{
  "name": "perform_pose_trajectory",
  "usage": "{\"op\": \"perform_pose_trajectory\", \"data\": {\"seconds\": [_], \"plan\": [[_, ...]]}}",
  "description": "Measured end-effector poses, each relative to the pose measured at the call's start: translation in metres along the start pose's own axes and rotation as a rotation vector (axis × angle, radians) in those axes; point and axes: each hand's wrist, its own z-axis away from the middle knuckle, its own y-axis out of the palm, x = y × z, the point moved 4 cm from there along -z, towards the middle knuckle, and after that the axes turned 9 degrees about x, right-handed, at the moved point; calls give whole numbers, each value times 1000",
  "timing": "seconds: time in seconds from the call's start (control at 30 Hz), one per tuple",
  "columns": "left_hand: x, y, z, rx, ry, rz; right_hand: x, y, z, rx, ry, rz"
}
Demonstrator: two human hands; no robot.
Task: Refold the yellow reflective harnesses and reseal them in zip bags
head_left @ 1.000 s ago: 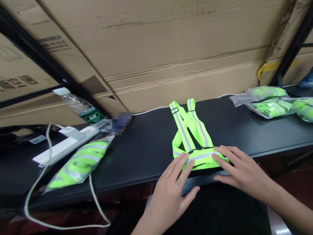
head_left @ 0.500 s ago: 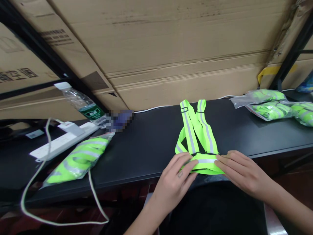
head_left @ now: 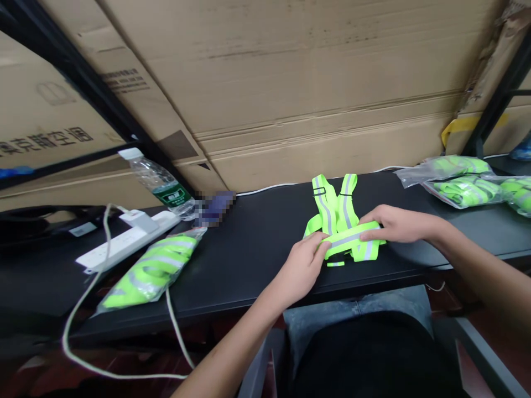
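A neon-yellow reflective harness vest (head_left: 347, 210) with grey stripes lies on the black table, its two shoulder straps pointing to the back. Across its lower part runs the folded waist band, lifted a little and slanting up to the right. My left hand (head_left: 306, 264) pinches the band's left end between thumb and fingers. At the band's right end, my right hand (head_left: 396, 224) grips it, thumb below and fingers over the top. A black buckle shows on the left shoulder strap. A loose-looking short piece of band lies just under the left part.
Bagged vests lie at the left (head_left: 153, 271) and at the back right (head_left: 467, 190). A white power strip (head_left: 128, 237) with a cable and a tilted water bottle (head_left: 166, 185) are at the left. Cardboard (head_left: 298, 83) walls the back of the table (head_left: 249, 254).
Both hands have moved away from the table's front edge, carrying the waist band up over the straps. The right hand rose more, so the band now slants. The view shifted slightly.
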Motion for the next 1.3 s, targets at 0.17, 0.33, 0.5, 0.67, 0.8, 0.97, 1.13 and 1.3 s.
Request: {"op": "perform_pose_trajectory", "data": {"seconds": [0.17, 0.33, 0.5, 0.67, 0.8, 0.97, 1.13, 1.3], "plan": [[3, 9, -1, -133, -11, -230, -20, 0, -20, 113, -40, -107], [10, 6, 9, -374, -246, -359, -16, 9, -14, 41, -11, -94], [12, 8, 4, -134, -176, -186, -12, 15, -12, -95, -73, -60], [7, 8, 3, -96, -85, -182, -14, 21, -11, -418, -68, 44], [4, 9, 3, -123, -41, -242, -5, 36, 0, -698, -3, 304], [4, 4, 2, -117, -57, -221, 17, 60, 11, -710, -72, 610], [4, -3, 7, -101, -5, -224, 29, 69, 23, -551, -66, 684], [-10, 7, 24, -35, 140, -343, 33, 94, 35, -550, -55, 845]]}}
